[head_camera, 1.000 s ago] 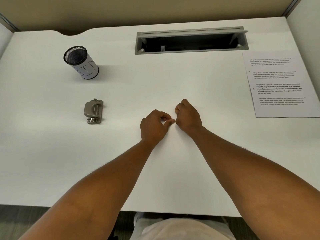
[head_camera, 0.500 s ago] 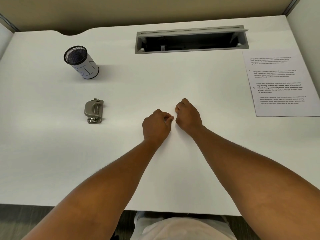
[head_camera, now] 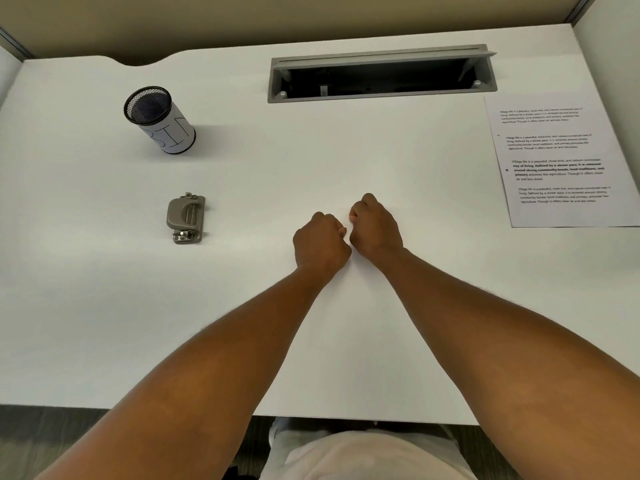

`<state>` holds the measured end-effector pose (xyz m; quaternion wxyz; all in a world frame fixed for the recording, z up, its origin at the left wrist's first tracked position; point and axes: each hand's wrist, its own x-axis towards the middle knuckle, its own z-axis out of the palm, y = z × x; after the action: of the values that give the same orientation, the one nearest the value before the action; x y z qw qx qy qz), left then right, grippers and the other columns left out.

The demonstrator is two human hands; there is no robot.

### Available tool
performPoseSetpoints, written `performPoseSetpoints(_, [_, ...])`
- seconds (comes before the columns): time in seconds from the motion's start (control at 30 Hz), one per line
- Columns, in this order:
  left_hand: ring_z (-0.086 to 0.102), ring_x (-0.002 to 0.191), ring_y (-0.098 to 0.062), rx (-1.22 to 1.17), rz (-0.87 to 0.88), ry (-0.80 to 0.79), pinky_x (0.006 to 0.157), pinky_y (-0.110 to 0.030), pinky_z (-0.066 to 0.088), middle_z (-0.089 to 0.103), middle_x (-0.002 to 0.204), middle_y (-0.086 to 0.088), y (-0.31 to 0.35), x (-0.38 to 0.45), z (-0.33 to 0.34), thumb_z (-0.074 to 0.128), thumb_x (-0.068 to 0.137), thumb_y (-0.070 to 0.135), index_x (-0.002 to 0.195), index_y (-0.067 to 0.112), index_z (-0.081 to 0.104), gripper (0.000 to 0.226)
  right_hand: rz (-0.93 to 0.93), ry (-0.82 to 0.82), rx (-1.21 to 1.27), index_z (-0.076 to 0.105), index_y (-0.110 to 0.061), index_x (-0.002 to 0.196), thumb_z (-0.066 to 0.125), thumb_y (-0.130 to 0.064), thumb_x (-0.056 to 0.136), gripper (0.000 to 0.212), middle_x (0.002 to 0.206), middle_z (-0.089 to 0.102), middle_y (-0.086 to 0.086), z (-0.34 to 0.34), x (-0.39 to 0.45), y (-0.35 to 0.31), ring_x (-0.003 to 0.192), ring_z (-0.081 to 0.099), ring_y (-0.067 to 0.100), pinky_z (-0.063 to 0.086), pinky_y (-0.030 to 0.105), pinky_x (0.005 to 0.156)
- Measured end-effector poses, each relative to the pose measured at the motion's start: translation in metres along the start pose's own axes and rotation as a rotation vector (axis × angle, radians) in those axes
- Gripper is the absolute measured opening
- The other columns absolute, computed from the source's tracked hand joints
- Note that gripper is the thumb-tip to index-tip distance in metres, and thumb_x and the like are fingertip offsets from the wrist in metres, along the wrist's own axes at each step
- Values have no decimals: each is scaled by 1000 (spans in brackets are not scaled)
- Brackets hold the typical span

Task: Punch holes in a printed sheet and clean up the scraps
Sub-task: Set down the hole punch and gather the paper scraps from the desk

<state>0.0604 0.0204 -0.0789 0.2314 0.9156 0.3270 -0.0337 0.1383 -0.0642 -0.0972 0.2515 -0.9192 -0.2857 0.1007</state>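
Two hands rest knuckles-up side by side near the middle of the worktop (head_camera: pixel 104 306), each curled into a loose fist: the left hand (head_camera: pixel 320 242) and the right hand (head_camera: pixel 375 226) all but touch at the thumbs. Each grip is narrow, fingers folded under, and no object shows in either — though whether some small scrap is pinched beneath the knuckles cannot be told from above.

The printed sheet (head_camera: pixel 557 161) lies flat at the right edge of the worktop, well apart from the hands, its four blocks of text facing up. Any holes along its margin are too small to make out. The hole punch (head_camera: pixel 187 218) sits toward the left side, handle up, clear of the paper, and the mesh bin (head_camera: pixel 159 121) with its hand-lettered label stands near the far left corner. Along the far edge an open cable tray (head_camera: pixel 381 76) is set into the surface.

Everything seems laid out within arm's reach yet separated, probably so each item can be fetched in turn. Judging by the untouched tools and the central, closed hands, this reads as a neutral pose with the punching not yet begun.
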Motion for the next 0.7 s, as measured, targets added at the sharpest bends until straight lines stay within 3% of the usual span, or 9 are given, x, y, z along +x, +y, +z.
performPoseSetpoints(0.2, [62,80,-23,-14,12,-3,70,-33,48,59,105,2,-6,-1,1,54,89,17,98,19,63,13,-1,-25,-5,59,-2,88,49,2,84,11,102,55,12,-2,-2,-1,83,54,29,31,31,63])
performPoseSetpoints(0.47, [52,77,-18,-164,-125,28,69,-29,38,55,113,2,-22,2,-6,48,95,17,103,18,59,13,15,-44,-18,58,-3,89,47,4,80,16,103,53,10,-5,-6,-2,84,53,29,33,30,64])
performPoseSetpoints(0.7, [60,86,-16,-228,-85,0,74,-30,45,57,107,8,-26,1,-7,51,96,25,97,24,61,11,20,-51,24,61,-6,87,46,1,82,17,100,55,8,-2,-9,-1,80,55,30,34,30,63])
